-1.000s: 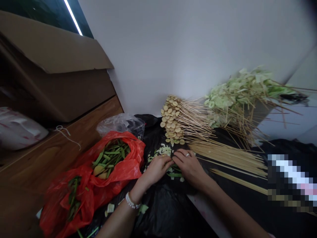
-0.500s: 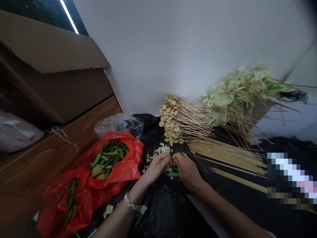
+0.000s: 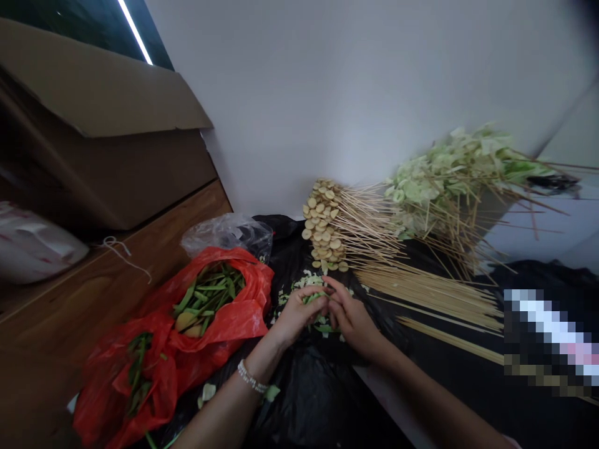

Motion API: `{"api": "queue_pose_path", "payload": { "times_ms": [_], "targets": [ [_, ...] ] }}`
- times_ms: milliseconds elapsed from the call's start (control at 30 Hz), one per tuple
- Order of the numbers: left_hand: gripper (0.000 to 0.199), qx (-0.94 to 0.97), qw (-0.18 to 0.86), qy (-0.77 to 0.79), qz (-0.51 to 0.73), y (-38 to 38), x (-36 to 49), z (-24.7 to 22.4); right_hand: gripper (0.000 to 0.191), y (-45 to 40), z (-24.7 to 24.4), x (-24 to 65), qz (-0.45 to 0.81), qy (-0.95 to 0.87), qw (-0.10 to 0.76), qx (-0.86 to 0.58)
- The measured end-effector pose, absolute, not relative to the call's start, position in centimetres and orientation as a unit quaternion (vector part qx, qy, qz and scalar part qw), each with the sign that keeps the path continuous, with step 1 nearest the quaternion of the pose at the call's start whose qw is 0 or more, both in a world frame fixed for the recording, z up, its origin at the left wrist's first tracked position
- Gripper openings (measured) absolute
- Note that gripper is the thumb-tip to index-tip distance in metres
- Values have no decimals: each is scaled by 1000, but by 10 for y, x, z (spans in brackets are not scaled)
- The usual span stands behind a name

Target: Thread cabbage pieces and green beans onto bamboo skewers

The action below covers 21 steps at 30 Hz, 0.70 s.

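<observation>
My left hand and my right hand meet over a low heap of chopped pale-green vegetable, with their fingers curled around green vegetable pieces. A beaded bracelet circles my left wrist. Just left of my hands lies a red plastic bag holding green vegetable strips. Beyond my fingertips, round tan slices on wooden skewers lie stacked. To the right are a bundle of bare skewers and skewered pale-green leaves.
Black plastic sheeting covers the work surface, with scattered vegetable scraps near my left forearm. A clear plastic bag sits behind the red bag. A wooden board, cardboard box and white sack are at left; a white wall stands behind.
My hands have gone from lying flat side by side to curling together, fingertips closing around green pieces lifted slightly above the heap.
</observation>
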<state>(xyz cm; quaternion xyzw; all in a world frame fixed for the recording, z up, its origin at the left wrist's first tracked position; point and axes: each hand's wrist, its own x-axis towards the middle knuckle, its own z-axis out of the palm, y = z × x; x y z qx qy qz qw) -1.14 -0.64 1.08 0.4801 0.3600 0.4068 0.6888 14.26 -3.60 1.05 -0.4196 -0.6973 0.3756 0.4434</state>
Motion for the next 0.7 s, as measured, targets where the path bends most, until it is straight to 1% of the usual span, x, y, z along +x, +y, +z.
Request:
{"api": "queue_pose_path", "payload": {
  "times_ms": [100, 167, 233, 267, 367, 433, 500, 567, 700],
  "targets": [
    [38, 438, 703, 350, 438, -3, -14, 12, 42, -34, 10, 146, 337, -713, 427, -442],
    [29, 343, 746, 316, 475, 3, -21, 15, 30, -29, 8, 151, 256, -737, 410, -472],
    [21, 219, 803, 263, 488, 9, -29, 19, 16, -25, 5, 156, 160, -780, 359, -487],
    [19, 158, 827, 238, 483, 12, -33, 21, 12, -24, 2, 157, 123, -801, 323, -488],
    [23, 24, 861, 202, 466, 16, -41, 23, 8, -23, -5, 156, 57, -837, 226, -494],
    [21, -24, 866, 203, 456, 17, -43, 24, 7, -24, -8, 154, 31, -841, 196, -502],
    [16, -43, 868, 210, 448, 17, -43, 24, 8, -25, -8, 153, 22, -839, 197, -506],
    [12, -38, 862, 224, 453, 17, -43, 25, 8, -23, -7, 155, 33, -833, 214, -509],
    [14, 13, 840, 244, 485, 18, -43, 26, 7, -19, -3, 161, 95, -805, 275, -516]
  ]
}}
